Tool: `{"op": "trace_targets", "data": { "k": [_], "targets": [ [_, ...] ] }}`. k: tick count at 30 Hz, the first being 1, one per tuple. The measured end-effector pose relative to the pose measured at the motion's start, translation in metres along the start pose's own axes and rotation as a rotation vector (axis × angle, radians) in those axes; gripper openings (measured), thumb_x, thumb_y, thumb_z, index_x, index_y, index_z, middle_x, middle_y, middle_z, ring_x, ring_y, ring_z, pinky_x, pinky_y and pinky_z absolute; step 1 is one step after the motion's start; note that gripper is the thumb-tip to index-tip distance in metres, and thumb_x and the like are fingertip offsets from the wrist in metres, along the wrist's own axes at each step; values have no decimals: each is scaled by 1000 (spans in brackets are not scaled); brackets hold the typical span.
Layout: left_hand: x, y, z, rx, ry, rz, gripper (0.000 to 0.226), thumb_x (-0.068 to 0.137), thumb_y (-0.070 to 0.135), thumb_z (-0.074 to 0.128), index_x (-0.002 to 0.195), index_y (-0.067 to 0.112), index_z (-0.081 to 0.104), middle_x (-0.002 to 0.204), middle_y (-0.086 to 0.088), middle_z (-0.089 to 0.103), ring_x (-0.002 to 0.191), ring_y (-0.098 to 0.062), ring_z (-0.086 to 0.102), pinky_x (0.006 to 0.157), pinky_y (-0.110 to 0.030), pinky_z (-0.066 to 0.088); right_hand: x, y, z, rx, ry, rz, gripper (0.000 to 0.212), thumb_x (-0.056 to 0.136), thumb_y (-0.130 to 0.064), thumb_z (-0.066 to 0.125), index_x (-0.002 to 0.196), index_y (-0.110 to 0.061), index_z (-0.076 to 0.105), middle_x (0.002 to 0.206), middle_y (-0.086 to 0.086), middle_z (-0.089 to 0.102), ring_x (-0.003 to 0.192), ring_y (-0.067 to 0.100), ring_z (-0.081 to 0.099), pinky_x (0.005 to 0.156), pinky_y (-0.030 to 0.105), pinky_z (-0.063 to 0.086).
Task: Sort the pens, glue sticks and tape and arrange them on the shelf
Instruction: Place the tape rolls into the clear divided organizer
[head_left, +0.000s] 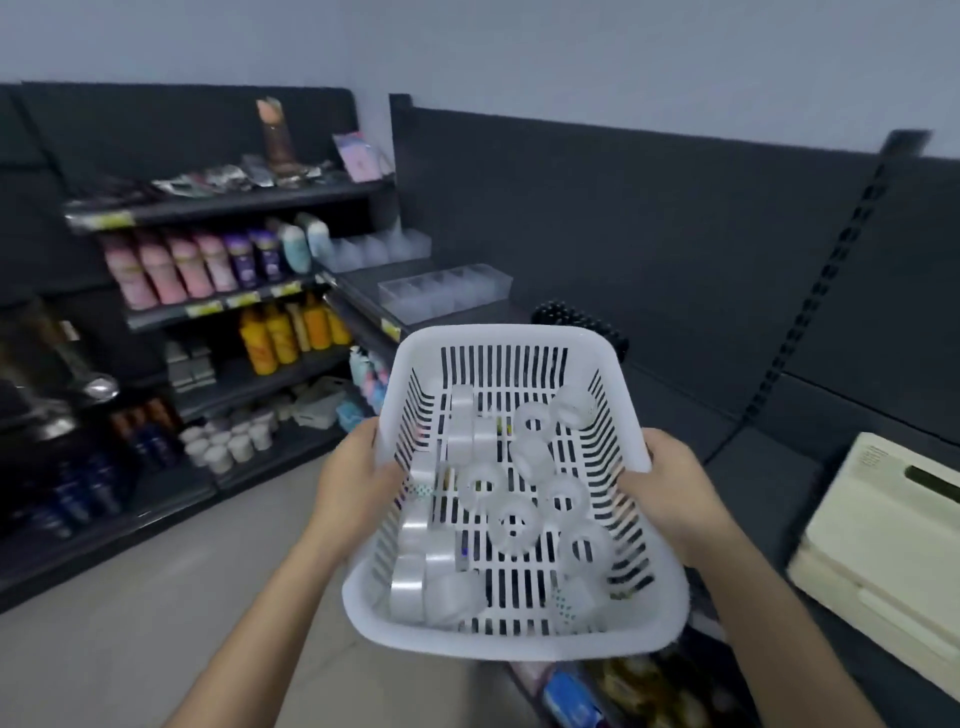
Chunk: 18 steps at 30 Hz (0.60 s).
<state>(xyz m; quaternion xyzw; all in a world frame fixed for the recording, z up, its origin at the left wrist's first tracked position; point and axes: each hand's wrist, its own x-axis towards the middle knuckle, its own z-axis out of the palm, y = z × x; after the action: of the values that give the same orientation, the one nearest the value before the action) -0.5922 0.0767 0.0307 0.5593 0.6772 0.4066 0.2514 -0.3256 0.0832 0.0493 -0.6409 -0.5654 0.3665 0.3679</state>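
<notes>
1. white slotted plastic basket (498, 335) is carried in the air in front of the person, one hand on each side wall; that probably keeps it level so nothing rolls out.
2. left hand (353, 483) grips the left wall with its thumb hooked over the rim; right hand (670, 493) grips the right wall the same way, fingers (626, 499) curled beneath and showing through the slots.
3. tape rolls (514, 525), clear and whitish, lie loose on the basket floor, some flat, some on edge along the left wall. no pens or glue sticks can be made out among them; a few coloured specks are too blurred to name.
4. ahead, a clear divider tray (441, 291) sits on the dark shelf (358, 280), with a second one behind it; they look like the likely home for the rolls.
5. a black studded object (566, 317) stands just beyond the basket's far rim and may crowd the set-down spot.
6. bottles (171, 270) fill the left shelves; a cream crate (878, 535) sits to the right.
</notes>
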Motion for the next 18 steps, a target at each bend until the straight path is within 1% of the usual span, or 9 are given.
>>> {"op": "trace_targets", "data": {
  "k": [2,4,6,8,10,11,13,15,18],
  "targets": [
    [15,-18,-21,5,32,-40,26,81,-1,52,99,17,59,87,2,63,78,-15,60,56,-27,41,17,-13,30,18,-57,-22,16,82,-3,54,95,6,57,89,19,66,73,23,57,62,33,47],
    [31,-34,-39,26,71,-71,25,82,-1,53,99,16,58,87,1,62,77,-15,59,57,-28,42,36,-25,57,28,-111,-42,15,81,-5,55,91,6,58,86,18,67,71,21,56,62,35,48],
    [47,-49,-53,45,103,-96,26,82,-1,53,101,15,56,88,0,61,77,-14,57,57,-26,41,59,-34,82,22,-152,-58,10,81,-7,56,86,0,61,83,13,68,71,23,60,63,39,52],
    [66,-61,-65,49,130,-116,30,82,-3,52,104,17,55,89,2,60,77,-11,56,56,-23,38,86,-43,106,5,-182,-73,7,80,-10,57,84,-9,63,82,8,70,76,26,67,70,47,57],
    [91,-74,-75,60,162,-142,29,83,-3,52,103,17,55,87,3,60,76,-11,56,55,-24,38,114,-53,132,-2,-207,-93,10,79,-8,56,84,-11,64,81,7,71,80,31,69,71,54,57],
    [105,-82,-81,68,181,-158,27,83,-3,52,101,16,56,86,2,60,75,-13,57,54,-25,38,128,-60,145,-2,-216,-109,10,80,-7,55,84,-9,63,81,9,71,81,33,68,71,55,56],
    [133,-96,-92,80,219,-183,23,83,-1,52,99,14,56,83,2,59,75,-16,57,53,-27,38,159,-73,172,0,-238,-150,9,80,-4,54,83,-5,63,82,12,70,82,33,68,71,54,54],
    [163,-109,-105,79,257,-206,22,84,-1,52,101,13,56,83,3,59,73,-14,57,54,-27,39,189,-92,198,7,-270,-187,9,80,-5,53,81,-1,62,83,16,69,79,32,67,71,55,53],
    [207,-124,-126,70,298,-228,24,85,2,54,102,18,56,90,1,63,78,-15,60,60,-31,48,229,-123,235,4,-330,-218,14,82,-10,54,80,2,60,84,18,68,71,20,59,66,49,54]
  ]
}}
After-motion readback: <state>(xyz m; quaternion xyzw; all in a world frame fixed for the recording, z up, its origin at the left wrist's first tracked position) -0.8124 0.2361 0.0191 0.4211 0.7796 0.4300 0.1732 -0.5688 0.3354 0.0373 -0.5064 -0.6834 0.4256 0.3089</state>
